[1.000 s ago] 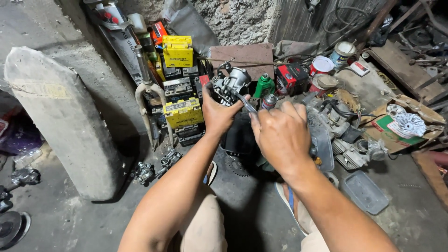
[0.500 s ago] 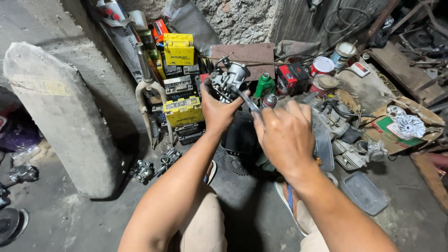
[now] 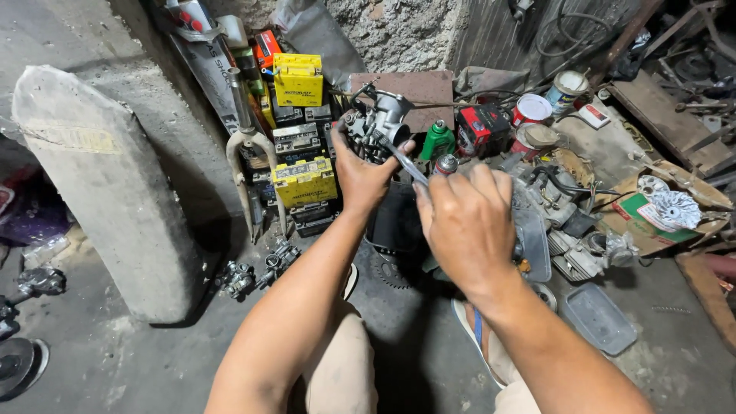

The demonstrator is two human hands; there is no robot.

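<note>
Left hand (image 3: 366, 178) is clamped round a grey cast-metal carburetor (image 3: 376, 126), and I'm holding it up in front of me, just right of the stack of yellow and black batteries (image 3: 304, 178). That stack is my landmark. Right hand (image 3: 466, 224) is closed on a slim, shiny steel tool (image 3: 406, 163), a wrench or a driver, I can't say which, with its tip laid against the carburetor's lower body.

Against half a second ago and a second ago, hardly anything has shifted: same grip, same tool angle, the carburetor no nearer the batteries. I read that as steady pressure on one fastener, still mid-turn, not a change of step.

Textures now. The carburetor is knobbly and dull, with brass bits and a thin cable trailing off. The batteries are boxy, smooth plastic, dusty. Left of them leans a rough concrete slab (image 3: 100, 192) with rounded corners. Right of them stands a green bottle (image 3: 437, 139), then a red box (image 3: 484, 124), then paint tins (image 3: 532, 110). Further right lies an oily engine block (image 3: 560, 222) and a white finned fan wheel (image 3: 675, 207) on cardboard. Gritty, stained concrete floor (image 3: 115, 360) below.
</note>
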